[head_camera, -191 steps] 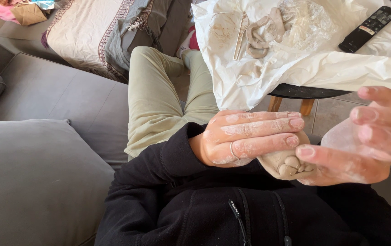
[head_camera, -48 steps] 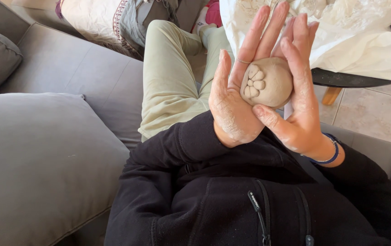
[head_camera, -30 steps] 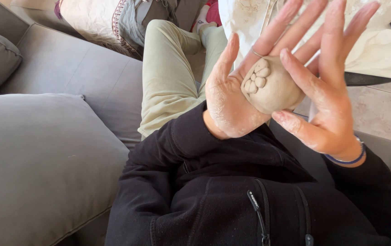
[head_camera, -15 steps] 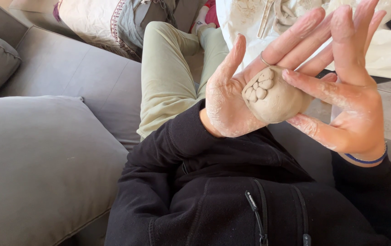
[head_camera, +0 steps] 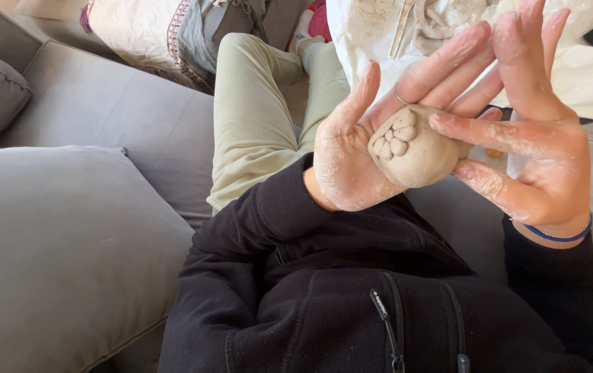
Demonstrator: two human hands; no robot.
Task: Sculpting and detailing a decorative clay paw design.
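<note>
Two hands are pressing one lump of grey clay (head_camera: pixel 417 153) between them, above the lap of a person in a black zipped jacket (head_camera: pixel 351 297). The left hand (head_camera: pixel 365 152) is lying palm up with fingers spread flat, and the clay is resting against its palm and lower fingers, with the small petal-like marks facing the camera. The right hand (head_camera: pixel 538 145) is standing upright just to the clay's right, fingers straight and splayed rather than curled, and its thumb is lying across the lump's right side. So the clay is sitting squeezed between two flat palms, not pinched by fingertips; its longer axis is running roughly across from one palm to the other. Both hands are touching it equally. Farther off, pale green trousers (head_camera: pixel 255 117) are stretching along a grey sofa (head_camera: pixel 68 235), and a white plastic sheet (head_camera: pixel 586 76) smeared with clay is covering a table.
</note>
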